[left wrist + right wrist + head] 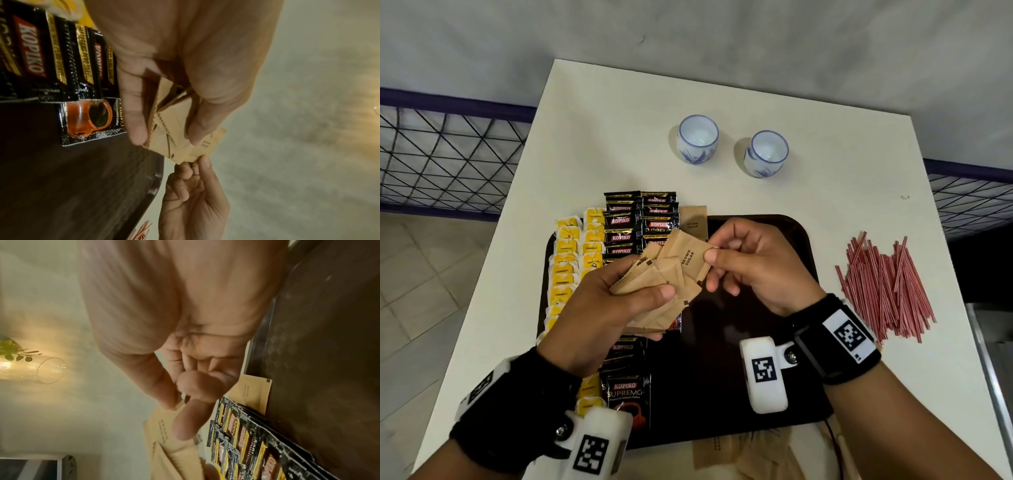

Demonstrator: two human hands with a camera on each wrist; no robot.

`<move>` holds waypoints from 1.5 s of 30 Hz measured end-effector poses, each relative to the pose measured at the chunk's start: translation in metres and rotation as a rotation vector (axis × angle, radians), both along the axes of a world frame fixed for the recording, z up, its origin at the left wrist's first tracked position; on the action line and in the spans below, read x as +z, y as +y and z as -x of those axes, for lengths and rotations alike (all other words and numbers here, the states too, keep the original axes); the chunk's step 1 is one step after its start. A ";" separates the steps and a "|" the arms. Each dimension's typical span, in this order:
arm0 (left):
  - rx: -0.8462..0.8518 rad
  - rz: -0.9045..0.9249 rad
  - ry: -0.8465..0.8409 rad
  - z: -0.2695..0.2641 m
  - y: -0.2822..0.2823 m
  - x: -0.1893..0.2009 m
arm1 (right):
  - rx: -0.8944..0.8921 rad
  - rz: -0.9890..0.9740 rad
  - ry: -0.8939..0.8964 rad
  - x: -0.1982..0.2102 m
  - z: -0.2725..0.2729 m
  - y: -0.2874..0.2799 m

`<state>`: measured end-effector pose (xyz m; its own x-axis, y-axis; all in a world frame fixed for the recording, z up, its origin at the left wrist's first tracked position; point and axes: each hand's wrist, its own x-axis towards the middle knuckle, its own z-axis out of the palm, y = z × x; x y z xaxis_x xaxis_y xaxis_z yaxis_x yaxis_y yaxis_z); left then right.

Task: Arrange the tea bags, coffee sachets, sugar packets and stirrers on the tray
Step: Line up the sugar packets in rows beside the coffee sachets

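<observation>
Above the dark tray [796, 236], a fan of brown sugar packets [654, 284] is gripped by the left hand [602, 308], and 1 packet [690, 262] is pinched by the right hand [753, 267].

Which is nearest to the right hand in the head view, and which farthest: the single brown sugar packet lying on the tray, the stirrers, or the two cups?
Measured from the right hand:
1. Brown sugar packet: on the tray's far edge, just left of the hand.
2. Stirrers: piled on the table, right of the tray.
3. Cups: on the table beyond the tray; the right cup is nearer than the left cup.
</observation>
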<state>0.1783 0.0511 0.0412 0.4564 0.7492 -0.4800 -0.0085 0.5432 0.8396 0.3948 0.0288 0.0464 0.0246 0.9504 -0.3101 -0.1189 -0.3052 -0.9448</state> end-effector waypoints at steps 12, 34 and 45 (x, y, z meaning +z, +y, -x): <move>0.035 0.026 0.011 0.013 -0.003 -0.006 | -0.069 0.062 0.147 -0.006 -0.008 -0.006; -0.061 -0.193 0.101 0.002 -0.005 -0.001 | -0.076 0.086 -0.113 -0.028 0.011 -0.028; -0.034 -0.183 0.136 0.007 -0.008 -0.001 | -0.127 -0.002 -0.240 -0.023 -0.008 -0.004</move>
<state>0.1711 0.0428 0.0405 0.4234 0.8145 -0.3967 0.1277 0.3798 0.9162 0.4025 0.0246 0.0232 0.2166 0.9356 -0.2789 0.0714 -0.3001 -0.9512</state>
